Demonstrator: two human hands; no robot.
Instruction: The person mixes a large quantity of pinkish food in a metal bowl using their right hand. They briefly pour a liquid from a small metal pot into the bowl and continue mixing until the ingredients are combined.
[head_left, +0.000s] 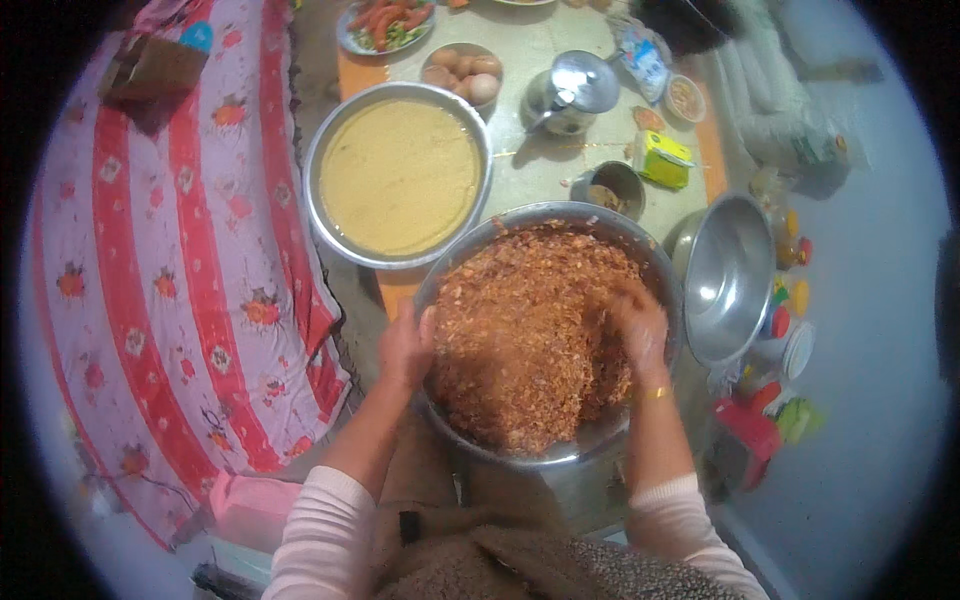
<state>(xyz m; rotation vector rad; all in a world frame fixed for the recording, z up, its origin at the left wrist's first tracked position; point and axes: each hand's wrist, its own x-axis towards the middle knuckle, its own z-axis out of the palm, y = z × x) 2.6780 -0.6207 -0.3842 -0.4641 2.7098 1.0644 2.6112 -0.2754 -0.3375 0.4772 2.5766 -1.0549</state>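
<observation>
A large metal basin (606, 435) stands before me, filled with a reddish-brown chopped mixture (517, 330), perhaps minced filling. At its left rim, my left hand (407, 346) grips the edge, thumb on the inner side. My right hand (639, 330) is inside the basin at the right, its fingers against the mixture. Those fingers are blurred and partly hidden, so whether they hold any of it is unclear. The mixture is heaped at the left and centre, with a hollow beside my right hand.
Behind left sits a round metal pan (316, 217) of yellow batter-like food. An empty metal bowl (727, 281) leans at the right. A metal cup (636, 196), lidded pot (585, 81), bowl of eggs (465, 71) and yellow packet (665, 160) stand behind. Flowered bedding (187, 262) lies left.
</observation>
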